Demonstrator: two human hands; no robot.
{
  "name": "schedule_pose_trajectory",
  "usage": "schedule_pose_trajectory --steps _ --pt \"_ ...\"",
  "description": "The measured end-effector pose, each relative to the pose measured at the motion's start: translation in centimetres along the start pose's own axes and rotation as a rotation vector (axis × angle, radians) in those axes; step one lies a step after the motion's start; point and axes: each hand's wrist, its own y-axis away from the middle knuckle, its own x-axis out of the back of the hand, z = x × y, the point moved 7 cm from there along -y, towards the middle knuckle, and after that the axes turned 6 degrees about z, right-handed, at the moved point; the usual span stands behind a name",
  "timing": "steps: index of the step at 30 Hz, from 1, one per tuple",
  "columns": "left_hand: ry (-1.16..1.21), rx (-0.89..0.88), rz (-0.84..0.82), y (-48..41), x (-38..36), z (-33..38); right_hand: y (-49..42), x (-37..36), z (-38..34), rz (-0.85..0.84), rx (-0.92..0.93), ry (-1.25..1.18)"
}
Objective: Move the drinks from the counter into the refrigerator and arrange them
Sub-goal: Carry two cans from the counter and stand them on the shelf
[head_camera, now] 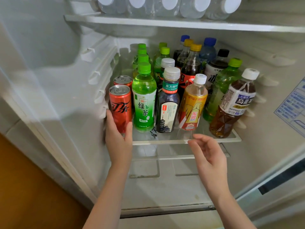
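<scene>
The open refrigerator's glass shelf [214, 140] carries several drinks in rows. At its front left corner stands a red cola can [120, 106], and my left hand [118, 139] grips its lower part. A second red can [123, 80] is right behind it. Along the front row stand a green tea bottle [144, 100], a dark tea bottle [168, 104], a yellow energy drink bottle [192, 104] and a brown oolong tea bottle [231, 109]. My right hand [206, 152] hovers just in front of the shelf edge, fingers loosely curled, holding nothing.
Behind the front row stand more green bottles [162, 63], cola bottles with yellow caps [189, 66] and a blue-capped bottle [208, 50]. The upper shelf [165, 23] holds several white-capped water bottles [194, 5]. The fridge's left wall [57, 80] is close beside the can.
</scene>
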Motion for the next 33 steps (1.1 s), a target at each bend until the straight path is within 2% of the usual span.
schedule_pose_trajectory --steps 3,8,11,17,23,25,27,30,33 --pt "0.082 -0.032 0.022 1.3 0.9 0.1 0.6 0.8 0.3 0.026 -0.019 0.028" --pt "0.125 -0.255 0.053 4.7 2.4 0.8 2.8 3.0 1.8 0.076 -0.098 0.091" --pt "0.156 -0.25 -0.05 8.2 1.6 0.9 4.7 4.8 3.2 0.118 -0.163 0.119" --pt "0.133 -0.073 -0.648 18.9 -3.3 -0.8 10.8 10.2 7.0 0.146 -0.302 0.292" --pt "-0.069 0.098 -1.361 33.2 -5.7 -4.1 20.8 18.9 10.8 0.167 -0.49 0.627" --pt "-0.117 0.073 -1.527 37.5 -5.6 -3.7 25.2 22.2 12.0 0.174 -0.571 0.737" --pt "-0.183 -0.031 -1.672 41.8 -5.2 -2.7 30.6 25.4 13.1 0.181 -0.696 0.81" --pt "-0.283 -0.133 -1.881 48.5 -3.7 -1.6 41.0 30.0 14.6 0.206 -0.948 0.872" --pt "-0.406 -0.265 -2.036 55.5 -0.6 -1.2 53.5 34.1 14.7 0.304 -1.212 0.853"
